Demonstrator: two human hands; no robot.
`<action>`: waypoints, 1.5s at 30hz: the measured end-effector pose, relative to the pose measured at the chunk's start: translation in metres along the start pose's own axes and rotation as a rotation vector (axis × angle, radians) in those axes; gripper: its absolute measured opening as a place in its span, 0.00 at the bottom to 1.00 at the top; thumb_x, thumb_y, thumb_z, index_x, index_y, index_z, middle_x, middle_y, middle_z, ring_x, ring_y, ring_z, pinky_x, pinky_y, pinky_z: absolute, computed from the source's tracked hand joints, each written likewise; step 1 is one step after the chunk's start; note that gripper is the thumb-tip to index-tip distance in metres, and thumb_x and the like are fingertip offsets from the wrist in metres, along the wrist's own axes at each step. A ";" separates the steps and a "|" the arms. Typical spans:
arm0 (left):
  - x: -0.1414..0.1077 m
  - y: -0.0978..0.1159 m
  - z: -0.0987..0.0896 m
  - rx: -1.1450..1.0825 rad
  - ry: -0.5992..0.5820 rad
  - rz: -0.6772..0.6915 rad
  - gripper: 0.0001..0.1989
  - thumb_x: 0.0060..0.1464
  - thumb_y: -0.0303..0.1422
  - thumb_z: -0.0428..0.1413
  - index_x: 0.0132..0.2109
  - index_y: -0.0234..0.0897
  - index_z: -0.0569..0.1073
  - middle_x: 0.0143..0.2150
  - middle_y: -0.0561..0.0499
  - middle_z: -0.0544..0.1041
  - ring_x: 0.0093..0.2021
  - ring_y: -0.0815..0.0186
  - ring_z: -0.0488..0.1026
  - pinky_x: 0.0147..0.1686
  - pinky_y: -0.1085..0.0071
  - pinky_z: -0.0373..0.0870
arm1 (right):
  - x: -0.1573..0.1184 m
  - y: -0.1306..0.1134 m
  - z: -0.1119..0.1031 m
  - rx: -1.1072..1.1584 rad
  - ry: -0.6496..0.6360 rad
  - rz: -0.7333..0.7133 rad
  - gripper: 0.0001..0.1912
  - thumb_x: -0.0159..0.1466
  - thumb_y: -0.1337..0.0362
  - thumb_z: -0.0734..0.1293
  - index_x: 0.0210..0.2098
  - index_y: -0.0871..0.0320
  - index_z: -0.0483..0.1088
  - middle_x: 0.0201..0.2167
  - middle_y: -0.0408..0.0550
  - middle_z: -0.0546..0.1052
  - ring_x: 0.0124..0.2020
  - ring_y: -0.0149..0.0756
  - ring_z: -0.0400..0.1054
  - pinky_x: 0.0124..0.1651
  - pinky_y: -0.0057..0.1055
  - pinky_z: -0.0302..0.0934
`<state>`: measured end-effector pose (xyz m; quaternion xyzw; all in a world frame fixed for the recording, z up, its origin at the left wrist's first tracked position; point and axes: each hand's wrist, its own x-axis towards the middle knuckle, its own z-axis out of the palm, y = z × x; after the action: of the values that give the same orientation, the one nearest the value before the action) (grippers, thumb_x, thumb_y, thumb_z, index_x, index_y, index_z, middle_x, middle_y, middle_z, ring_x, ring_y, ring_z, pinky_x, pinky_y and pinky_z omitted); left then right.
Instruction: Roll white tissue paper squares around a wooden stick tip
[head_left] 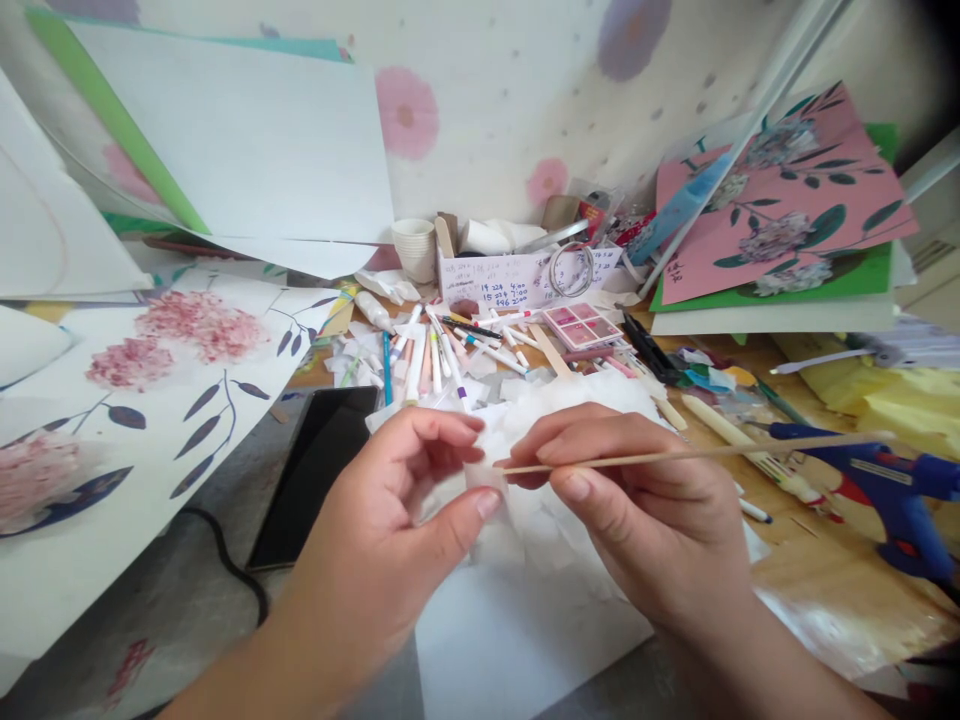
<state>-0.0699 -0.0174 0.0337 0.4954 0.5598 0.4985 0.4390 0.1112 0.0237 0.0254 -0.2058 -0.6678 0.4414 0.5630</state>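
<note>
Between thumb and fingers my left hand (409, 520) pinches a small piece of thin white tissue paper (487, 476). My right hand (637, 490) is closed on a thin wooden stick (682, 455), held nearly level and pointing left. The stick's left tip touches the tissue piece or lies right against it. Its far end reaches out to the right past the hand. Below both hands lie more white tissue pieces (510, 545) on a sheet of white paper (517, 640).
Markers (427, 355) lie heaped behind the hands, near a pink palette (581, 325) and paper cups (414, 248). A black phone (315, 470) and a flower picture (150, 400) are at left. On the right are a blue glue gun (862, 470) and a pink flower card (787, 200).
</note>
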 end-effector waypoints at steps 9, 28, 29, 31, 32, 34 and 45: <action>-0.007 0.011 0.001 0.344 0.072 0.193 0.05 0.51 0.35 0.63 0.28 0.44 0.76 0.23 0.56 0.74 0.25 0.65 0.68 0.28 0.70 0.64 | 0.002 -0.004 0.002 -0.131 -0.021 -0.073 0.13 0.63 0.74 0.70 0.43 0.51 0.78 0.35 0.45 0.81 0.40 0.37 0.75 0.43 0.36 0.72; -0.001 0.010 0.007 0.376 0.043 0.059 0.05 0.48 0.36 0.59 0.28 0.42 0.78 0.24 0.53 0.79 0.25 0.63 0.74 0.27 0.70 0.70 | 0.003 -0.011 0.006 -0.331 -0.087 -0.230 0.12 0.59 0.79 0.69 0.41 0.62 0.78 0.37 0.56 0.82 0.37 0.41 0.80 0.40 0.31 0.77; -0.001 0.010 0.006 0.374 0.037 0.058 0.05 0.48 0.36 0.59 0.28 0.42 0.78 0.25 0.53 0.79 0.26 0.64 0.74 0.27 0.70 0.70 | 0.003 -0.011 0.005 -0.331 -0.084 -0.228 0.12 0.59 0.79 0.70 0.41 0.62 0.78 0.36 0.56 0.82 0.37 0.41 0.80 0.40 0.31 0.77; -0.001 0.010 0.005 0.362 0.029 0.047 0.05 0.49 0.36 0.59 0.29 0.41 0.78 0.26 0.53 0.80 0.26 0.63 0.75 0.28 0.70 0.70 | 0.004 -0.011 0.005 -0.331 -0.084 -0.228 0.12 0.60 0.78 0.70 0.41 0.61 0.78 0.36 0.55 0.82 0.37 0.40 0.80 0.40 0.31 0.77; -0.001 0.009 0.005 0.352 0.026 0.038 0.05 0.49 0.36 0.59 0.29 0.41 0.78 0.27 0.53 0.80 0.27 0.63 0.75 0.29 0.70 0.71 | 0.004 -0.011 0.004 -0.335 -0.086 -0.227 0.12 0.60 0.78 0.70 0.41 0.60 0.78 0.36 0.54 0.83 0.37 0.40 0.80 0.40 0.31 0.77; -0.002 0.009 0.004 0.326 0.021 0.014 0.06 0.49 0.37 0.60 0.30 0.41 0.79 0.28 0.53 0.81 0.29 0.63 0.76 0.30 0.71 0.71 | 0.004 -0.012 0.004 -0.345 -0.099 -0.222 0.12 0.61 0.76 0.70 0.42 0.58 0.78 0.37 0.53 0.83 0.37 0.41 0.80 0.40 0.33 0.78; 0.000 0.004 -0.001 0.144 -0.067 -0.149 0.10 0.55 0.39 0.58 0.37 0.43 0.82 0.28 0.53 0.81 0.29 0.64 0.75 0.25 0.75 0.69 | 0.002 -0.006 0.001 -0.284 -0.102 -0.222 0.14 0.60 0.81 0.69 0.43 0.63 0.76 0.39 0.54 0.82 0.42 0.36 0.77 0.45 0.29 0.74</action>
<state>-0.0705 -0.0179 0.0380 0.4990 0.6143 0.4064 0.4565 0.1110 0.0212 0.0315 -0.1857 -0.7695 0.2878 0.5390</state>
